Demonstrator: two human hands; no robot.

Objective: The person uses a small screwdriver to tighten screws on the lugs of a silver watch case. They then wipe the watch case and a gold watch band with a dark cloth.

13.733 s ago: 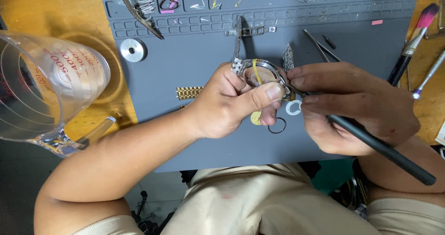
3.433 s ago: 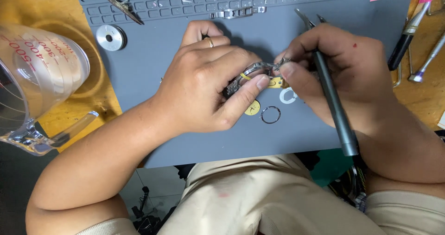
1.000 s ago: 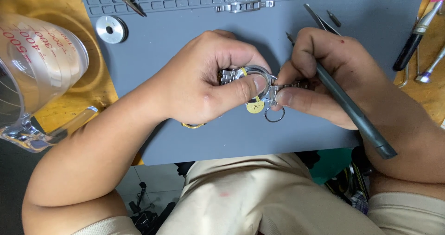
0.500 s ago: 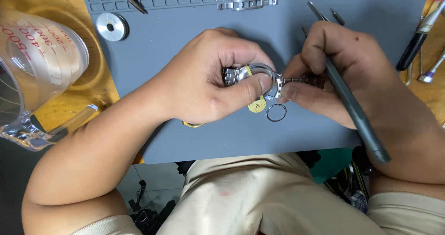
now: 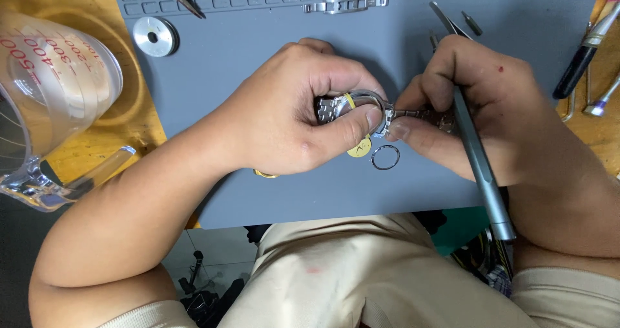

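Note:
My left hand (image 5: pixel 297 118) grips a silver wristwatch case (image 5: pixel 361 103) with a metal link band, thumb pressed on its rim, above a grey work mat (image 5: pixel 271 63). My right hand (image 5: pixel 478 115) pinches the other end of the band beside the case and also holds a long grey pen-shaped tool (image 5: pixel 481 166) that slants down toward my lap. Under the watch on the mat lie a small yellow disc (image 5: pixel 359 149) and a thin metal ring (image 5: pixel 385 157). Much of the watch is hidden by my fingers.
A clear measuring jug with red marks (image 5: pixel 55 102) stands at the left on the yellow table. A round metal disc (image 5: pixel 153 36) and a loose band piece (image 5: pixel 342 5) lie near the mat's far edge. Tweezers (image 5: pixel 445 19) and hand tools (image 5: pixel 584 50) lie at the right.
Both hands stay closed on the watch and have shifted only slightly. The pen-shaped tool remains in my right hand at nearly the same slant.

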